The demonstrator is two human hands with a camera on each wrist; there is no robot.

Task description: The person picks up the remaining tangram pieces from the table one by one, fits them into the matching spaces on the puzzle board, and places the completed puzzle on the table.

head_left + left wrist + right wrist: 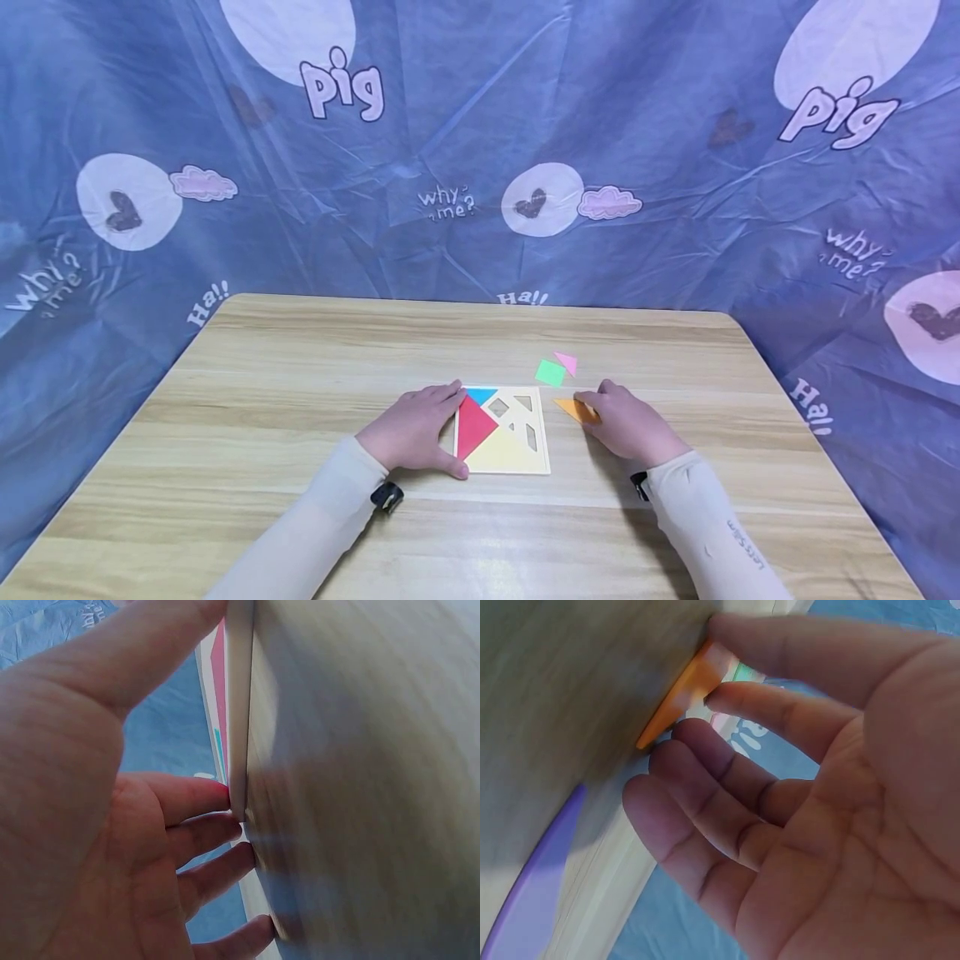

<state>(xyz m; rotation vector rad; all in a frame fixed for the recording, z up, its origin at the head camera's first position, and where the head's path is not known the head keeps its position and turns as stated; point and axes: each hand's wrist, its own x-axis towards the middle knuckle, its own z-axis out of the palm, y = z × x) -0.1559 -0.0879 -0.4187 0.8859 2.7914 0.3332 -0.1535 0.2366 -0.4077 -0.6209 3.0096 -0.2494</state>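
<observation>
orange triangle (574, 409) pinched by right hand (628, 425)

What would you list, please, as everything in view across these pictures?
Table: 1, tan, foreground
Printed cloth: 1, blue, behind table
Board: 1, cream, on table
Triangles: 3, red, blue, pale yellow, in board
Square: 1, green, beyond board's far-right corner
Small triangle: 1, pink, beside square
Pointed piece: 1, orange, right of board
Flat piece: 1, purple, on table
Wrist devices: 2, black, on wrists
Sleeves: 2, pale, on arms
Left hand: 1, bare, touching board
Right hand: 1, bare, pinching pointed piece
</observation>
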